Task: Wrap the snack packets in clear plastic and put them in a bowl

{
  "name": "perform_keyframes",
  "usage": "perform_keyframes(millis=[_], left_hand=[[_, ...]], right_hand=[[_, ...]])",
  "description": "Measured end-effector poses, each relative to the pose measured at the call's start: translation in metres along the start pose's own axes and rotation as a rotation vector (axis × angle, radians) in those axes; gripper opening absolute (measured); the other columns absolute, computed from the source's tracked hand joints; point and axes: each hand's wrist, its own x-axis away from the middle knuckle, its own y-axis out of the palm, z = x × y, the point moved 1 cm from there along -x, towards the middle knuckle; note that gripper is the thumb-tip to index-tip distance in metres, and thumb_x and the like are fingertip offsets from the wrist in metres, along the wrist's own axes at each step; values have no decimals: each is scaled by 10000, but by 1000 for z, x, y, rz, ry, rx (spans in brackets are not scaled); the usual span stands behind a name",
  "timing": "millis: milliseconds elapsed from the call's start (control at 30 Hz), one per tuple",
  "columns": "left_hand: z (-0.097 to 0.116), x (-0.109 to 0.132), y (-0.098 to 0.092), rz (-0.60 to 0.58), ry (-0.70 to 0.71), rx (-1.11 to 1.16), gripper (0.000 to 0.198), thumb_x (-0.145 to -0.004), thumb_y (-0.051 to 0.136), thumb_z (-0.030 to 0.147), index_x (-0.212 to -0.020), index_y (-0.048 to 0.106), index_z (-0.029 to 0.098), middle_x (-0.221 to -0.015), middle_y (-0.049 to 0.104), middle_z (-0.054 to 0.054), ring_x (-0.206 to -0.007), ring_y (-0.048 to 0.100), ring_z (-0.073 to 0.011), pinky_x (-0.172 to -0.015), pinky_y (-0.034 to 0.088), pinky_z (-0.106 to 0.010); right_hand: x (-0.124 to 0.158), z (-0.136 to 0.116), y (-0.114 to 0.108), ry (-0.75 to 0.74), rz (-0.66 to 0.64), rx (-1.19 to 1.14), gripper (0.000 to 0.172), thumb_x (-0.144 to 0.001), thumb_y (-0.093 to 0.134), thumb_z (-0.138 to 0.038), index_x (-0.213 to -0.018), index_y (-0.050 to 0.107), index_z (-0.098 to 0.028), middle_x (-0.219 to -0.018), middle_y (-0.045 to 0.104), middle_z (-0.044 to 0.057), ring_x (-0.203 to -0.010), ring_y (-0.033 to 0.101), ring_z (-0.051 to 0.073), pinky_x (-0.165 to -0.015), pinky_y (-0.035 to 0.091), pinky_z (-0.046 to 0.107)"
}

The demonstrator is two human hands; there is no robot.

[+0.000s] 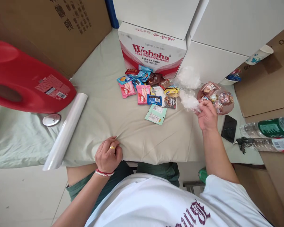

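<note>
- The right hand (207, 116) reaches over the far right of the table. Its thumb and fingertips are pinched together on the near edge of a wad (188, 101) of crumpled clear plastic.
- The wad lies on the cloth (104, 107), between the snack pile (149, 86) and the plate (229, 110), touching the fingers.
- A second, larger wad (188, 77) sits just behind the first, against the white boxes.
- The plate is just right of the hand and carries several wrapped sweets; its near rim is bare.
- The left hand (108, 154) rests at the near table edge, well apart from the right. Its fingers are curled in on the cloth, with a ring on one finger and a bead band at the wrist. Creases run out from it, but whether it pinches the cloth I cannot tell.
- The snack pile of pink, blue, brown and yellow packets spreads in front of the Wahaha box (152, 52).
- A pale green packet (156, 114) lies alone, nearest the person.
- A phone (228, 127) lies face down near the right wrist, with keys (242, 143) and two bottles (267, 127) further right.
- At left, a film roll (66, 130) lies slanted over the table edge, beside a metal lid (51, 119) and a red jug (21, 78).
</note>
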Motion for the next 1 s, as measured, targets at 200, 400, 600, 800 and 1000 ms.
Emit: perform_keyframes(millis=[200,400,600,800,1000], left_hand=[[27,-23,-15,82,-327,318,64,-943,605,218,-993,645,215,-1063,647,-95,-1137,651,-277,-1029,528,-508],[87,-65,8,-325,-720,1154,763,-809,810,563,-1447,463,328,-1563,410,-139,-1340,558,-309,-907,603,-410],[90,-69,33,-494,-912,1280,573,-658,915,398,-1143,693,189,-1114,694,-92,-1003,667,-221,-884,548,-348],[71,-53,27,-554,-1004,1310,378,-685,904,422,-858,692,162,-718,608,14,-610,526,-91,-589,446,-236],[71,-54,21,-361,-1079,1300,481,-831,751,638,-1066,689,223,-1089,677,-76,-971,646,-185,-740,550,-293]], right_hand=[[91,22,19,424,-13,-290,337,-652,836,-338,-877,603,-247,-774,619,-28,-609,555,117,-460,458,211],[142,31,75,555,-194,-230,442,-624,901,-406,-878,581,-238,-665,563,-73,-486,459,76,-391,384,188],[148,15,94,447,-361,-39,354,-782,803,-503,-871,576,-246,-600,557,-65,-493,517,107,-471,453,233],[136,13,82,460,-308,11,370,-761,799,-524,-854,560,-256,-587,495,-76,-434,384,84,-392,283,221],[142,8,92,503,-366,15,401,-733,825,-563,-842,588,-258,-569,474,-60,-484,400,106,-392,233,223]])
